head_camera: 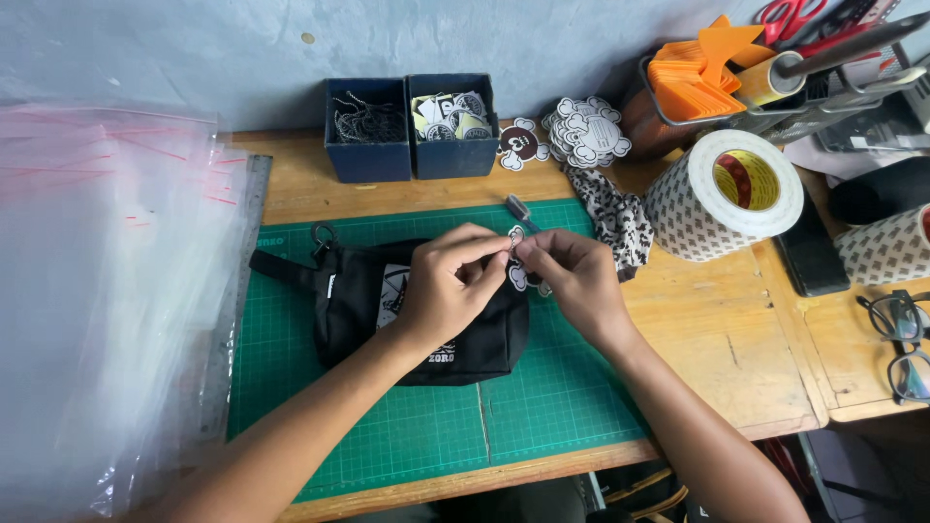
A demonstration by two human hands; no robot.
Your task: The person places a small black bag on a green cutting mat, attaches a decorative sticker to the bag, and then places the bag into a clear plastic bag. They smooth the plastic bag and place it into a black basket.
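Both your forearms come up from the bottom edge and meet at frame centre. Fingers (504, 254) of the left hand (448, 286) and right hand (572, 281) pinch together on a small black-and-white die-cut charm (518, 275); both hands clenched on it, tips nearly touching. Whether a chain is already threaded through it, you cannot tell. Judged step: fitting the charm for attachment. Next move would call for a steady pinch and fine tip alignment, since the part is tiny.

Directly beneath the hands: black pouch (426, 320) with white print, strap and clip at its left end, lying flat on the green cutting mat (542, 397) on the table (717, 339).

Upper centre: two blue boxes (412, 145), chains in one, charms in the other. Clear bags (107, 291) fill the left; tape roll (725, 194) right.
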